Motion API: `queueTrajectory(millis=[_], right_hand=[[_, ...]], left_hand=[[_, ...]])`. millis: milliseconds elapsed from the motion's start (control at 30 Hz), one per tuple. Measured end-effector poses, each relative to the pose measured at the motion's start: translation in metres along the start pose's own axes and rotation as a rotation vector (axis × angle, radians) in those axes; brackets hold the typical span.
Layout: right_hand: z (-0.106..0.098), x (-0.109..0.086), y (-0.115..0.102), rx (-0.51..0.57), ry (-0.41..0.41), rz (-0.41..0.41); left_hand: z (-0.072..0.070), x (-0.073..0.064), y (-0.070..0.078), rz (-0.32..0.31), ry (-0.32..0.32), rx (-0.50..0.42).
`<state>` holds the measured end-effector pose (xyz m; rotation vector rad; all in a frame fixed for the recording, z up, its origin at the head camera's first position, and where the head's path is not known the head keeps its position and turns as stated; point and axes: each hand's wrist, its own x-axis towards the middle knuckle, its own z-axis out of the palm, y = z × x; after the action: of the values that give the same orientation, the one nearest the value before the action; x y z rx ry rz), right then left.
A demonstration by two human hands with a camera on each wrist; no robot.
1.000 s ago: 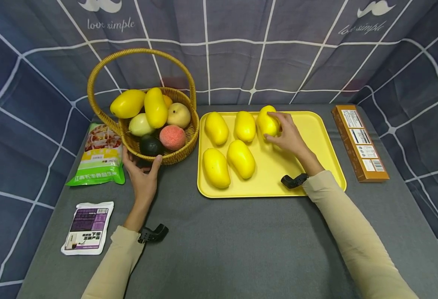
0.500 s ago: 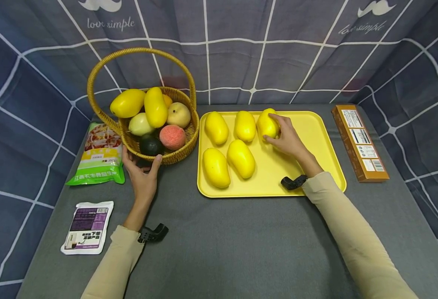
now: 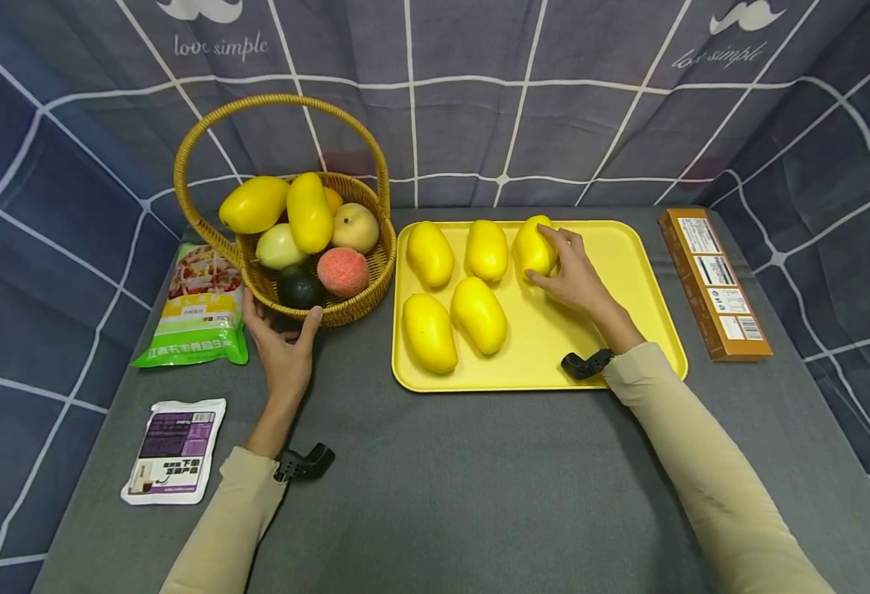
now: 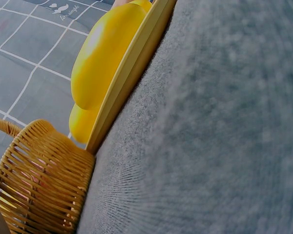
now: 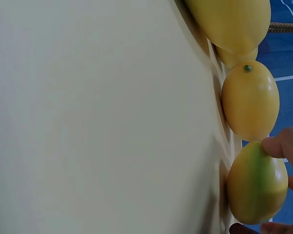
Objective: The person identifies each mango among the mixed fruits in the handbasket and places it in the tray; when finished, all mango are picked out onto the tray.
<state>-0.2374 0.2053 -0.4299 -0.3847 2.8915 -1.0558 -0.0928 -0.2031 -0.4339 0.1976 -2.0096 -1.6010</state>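
Observation:
In the head view my right hand (image 3: 574,276) grips a yellow mango (image 3: 534,247) at the back of the yellow tray (image 3: 598,363). Thumb and fingers hold it from opposite ends; the right wrist view shows a green streak on this mango (image 5: 258,187). Beside it lie several more mangoes, among them a back-row mango (image 3: 487,251) and a front mango (image 3: 430,333). My left hand (image 3: 282,351) holds the near lower wall of a wicker basket (image 3: 364,304), thumb in front and fingers at its left; some fingers are hidden. Two mangoes (image 3: 308,213) top the fruit inside.
Also in the basket are a peach (image 3: 343,272), a dark green avocado (image 3: 300,289) and other fruit. Left of it lie a green food bag (image 3: 200,309) and a white-purple pouch (image 3: 175,452). A brown box (image 3: 717,285) lies right of the tray. A checked curtain (image 3: 457,124) stands behind.
The mango in my right hand has shifted slightly toward me and to the right, leaving a little more space beside its neighbour. My left hand and the basket stay in place.

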Motion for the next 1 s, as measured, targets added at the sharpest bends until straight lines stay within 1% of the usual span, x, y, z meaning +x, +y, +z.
queueTrajectory(millis=[233,333,400,467,567,633,700,800,1000], right_hand=[[0.000,-0.001,0.000,0.008,0.001,-0.014],[0.000,-0.002,-0.002,-0.012,0.005,-0.010],[-0.002,-0.004,-0.006,-0.048,0.017,-0.013],[-0.005,-0.006,-0.015,-0.082,0.037,-0.041],[-0.008,-0.008,-0.035,-0.120,0.068,-0.119],[-0.008,-0.008,-0.050,-0.113,0.078,-0.180],[-0.006,-0.007,-0.063,-0.103,0.075,-0.222],[0.000,-0.004,-0.078,-0.082,0.060,-0.253],[0.014,0.004,-0.097,-0.071,0.033,-0.319]], left_hand=[[-0.001,0.000,0.001,-0.002,0.006,0.005],[-0.001,0.000,0.002,-0.004,0.010,0.014],[-0.001,0.000,0.002,-0.003,0.009,0.015],[-0.001,0.000,0.002,0.002,0.007,0.013],[-0.001,0.001,0.002,0.010,0.010,0.006],[-0.001,0.002,0.002,0.012,0.011,0.002],[-0.001,0.003,0.002,0.011,0.012,0.000],[-0.001,0.002,0.002,0.005,0.008,0.005],[0.000,-0.001,0.002,-0.004,0.010,0.008]])
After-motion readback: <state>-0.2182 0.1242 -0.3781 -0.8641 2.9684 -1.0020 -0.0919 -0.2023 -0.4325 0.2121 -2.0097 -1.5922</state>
